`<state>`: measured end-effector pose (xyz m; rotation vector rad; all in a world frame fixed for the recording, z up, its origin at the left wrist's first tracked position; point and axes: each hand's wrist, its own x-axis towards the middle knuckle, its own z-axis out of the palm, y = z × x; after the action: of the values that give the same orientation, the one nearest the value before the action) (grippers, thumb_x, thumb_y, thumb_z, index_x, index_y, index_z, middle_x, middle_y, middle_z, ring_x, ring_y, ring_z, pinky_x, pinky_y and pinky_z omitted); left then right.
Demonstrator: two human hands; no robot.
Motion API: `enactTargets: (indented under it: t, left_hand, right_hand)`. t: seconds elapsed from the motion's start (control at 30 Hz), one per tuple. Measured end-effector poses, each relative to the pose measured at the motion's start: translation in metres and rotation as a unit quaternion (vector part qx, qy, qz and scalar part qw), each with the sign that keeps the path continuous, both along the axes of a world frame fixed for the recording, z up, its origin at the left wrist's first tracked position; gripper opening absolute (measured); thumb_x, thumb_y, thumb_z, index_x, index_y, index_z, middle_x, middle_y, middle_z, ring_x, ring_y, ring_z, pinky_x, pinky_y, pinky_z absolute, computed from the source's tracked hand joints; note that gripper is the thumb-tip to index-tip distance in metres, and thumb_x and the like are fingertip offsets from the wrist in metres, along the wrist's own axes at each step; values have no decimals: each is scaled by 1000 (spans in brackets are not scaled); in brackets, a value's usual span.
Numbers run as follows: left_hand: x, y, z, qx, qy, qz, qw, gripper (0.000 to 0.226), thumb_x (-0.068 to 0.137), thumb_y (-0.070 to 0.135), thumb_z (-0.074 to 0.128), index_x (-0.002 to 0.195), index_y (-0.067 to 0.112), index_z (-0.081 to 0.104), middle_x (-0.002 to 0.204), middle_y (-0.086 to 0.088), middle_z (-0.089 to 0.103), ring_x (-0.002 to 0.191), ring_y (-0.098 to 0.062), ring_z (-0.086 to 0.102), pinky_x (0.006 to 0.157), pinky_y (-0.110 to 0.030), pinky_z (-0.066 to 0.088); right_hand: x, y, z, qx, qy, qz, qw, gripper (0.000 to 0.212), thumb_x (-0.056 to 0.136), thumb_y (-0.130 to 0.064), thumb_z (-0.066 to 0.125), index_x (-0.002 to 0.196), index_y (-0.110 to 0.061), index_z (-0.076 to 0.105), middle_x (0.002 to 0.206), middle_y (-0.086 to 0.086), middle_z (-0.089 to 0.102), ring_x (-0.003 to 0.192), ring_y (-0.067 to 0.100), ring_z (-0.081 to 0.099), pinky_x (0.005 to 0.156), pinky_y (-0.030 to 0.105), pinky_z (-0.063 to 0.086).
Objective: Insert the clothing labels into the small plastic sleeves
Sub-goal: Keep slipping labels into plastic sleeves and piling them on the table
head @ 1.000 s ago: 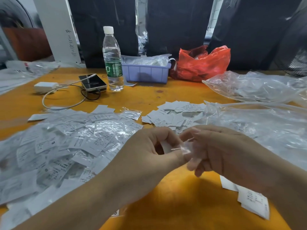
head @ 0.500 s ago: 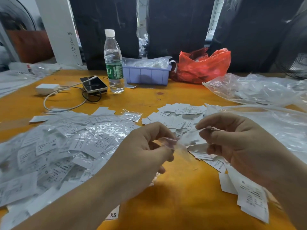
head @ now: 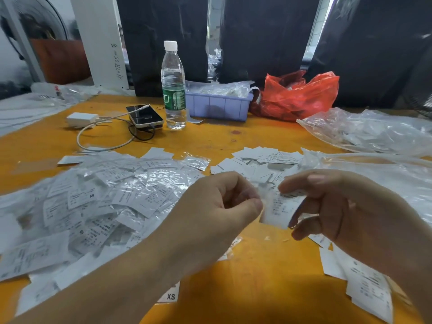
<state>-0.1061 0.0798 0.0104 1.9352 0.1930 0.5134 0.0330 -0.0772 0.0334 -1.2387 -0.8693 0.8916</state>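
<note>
Two hands meet over the middle of the orange table (head: 233, 288). The right hand (head: 346, 206) pinches a white label (head: 279, 208) with small print between thumb and fingers, and the label hangs tilted in the air above the table. The left hand (head: 217, 204) is curled, with its thumb and fingers pinched together just beside the label at its 9 o'clock edge; something thin and clear seems to be between those fingertips, but it is too blurry to be sure it is a sleeve. At 9 o'clock from the hands lies a big pile of bagged labels (head: 105, 197). At 12 o'clock sits a small heap of bare labels (head: 259, 160), and more labels (head: 364, 284) lie at 5 o'clock. Far back at 12 o'clock stand a water bottle (head: 173, 90), a purple bin (head: 217, 106) and a red bag (head: 301, 94). A phone (head: 145, 115) with a white cord lies at 11 o'clock. Clear plastic bags (head: 374, 132) are spread at 2 o'clock.
</note>
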Motion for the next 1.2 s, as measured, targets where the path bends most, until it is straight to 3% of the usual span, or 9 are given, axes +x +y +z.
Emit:
enactTargets:
  t: [0.17,0.33,0.4,0.6,0.77,0.9,1.0,1.1,1.2]
  left_hand:
    - [0,-2,2,-2,10,-1,1000,14,77,38,62,82,25,67,77,-13,62,67,-28,57,57,-40,50]
    - [0,1,-2,1,7,8,1000,10,88,26,67,79,22,67,63,-2,57,55,-8,47,51,-20,40]
    - [0,0,-2,11,8,23,1000,12,89,26,67,78,20,66,58,8,48,53,-7,43,51,-18,37]
    - [0,-2,-3,32,34,12,999,23,75,44,56,77,22,62,54,12,44,50,-6,38,48,-16,34]
    - [0,-3,-6,40,66,-7,997,27,77,54,58,81,27,61,64,-2,59,56,-16,51,57,-32,47]
    - [0,-2,-6,42,52,-9,998,21,78,47,63,80,26,61,78,4,68,74,-19,65,73,-44,56]
    - [1,0,-5,6,46,-38,998,12,80,34,66,80,24,60,78,4,71,70,-14,68,67,-29,57]
    - [1,1,-4,-27,54,-65,996,8,84,26,68,79,25,62,75,5,71,66,-8,66,63,-19,52]
    - [2,0,-4,-39,56,-72,995,9,79,36,66,82,28,66,69,7,68,63,-7,62,63,-21,52]
  right_hand:
    - [-2,-2,1,1,-43,-46,998,52,44,-35,95,83,-7,75,83,21,69,68,31,65,54,29,56]
    - [1,-1,-1,4,-12,-85,996,68,40,-18,97,103,-10,71,84,29,68,67,35,66,49,28,54]
    - [1,-1,0,3,-11,-101,995,58,49,-7,87,105,-6,69,80,28,67,63,32,62,45,25,51]
    - [-2,-1,0,-7,-62,-93,994,29,55,-11,73,84,-9,74,73,19,66,47,19,48,37,21,39]
    - [-3,-1,-1,-5,-128,-87,988,30,65,-15,63,90,-17,79,66,8,61,53,20,47,45,25,43]
    - [-1,0,-4,11,-151,-93,984,33,67,-17,58,93,-21,78,84,8,70,73,16,63,61,18,51]
    - [3,0,-4,30,-141,-96,985,32,72,-15,58,98,-22,75,83,10,64,79,21,63,67,25,55]
    - [3,1,-5,38,-110,-81,990,34,75,-15,64,107,-27,67,82,13,62,70,29,63,62,40,56]
    - [0,1,-8,21,-152,-67,986,40,77,-20,69,113,-33,59,77,9,63,58,23,63,51,33,54]
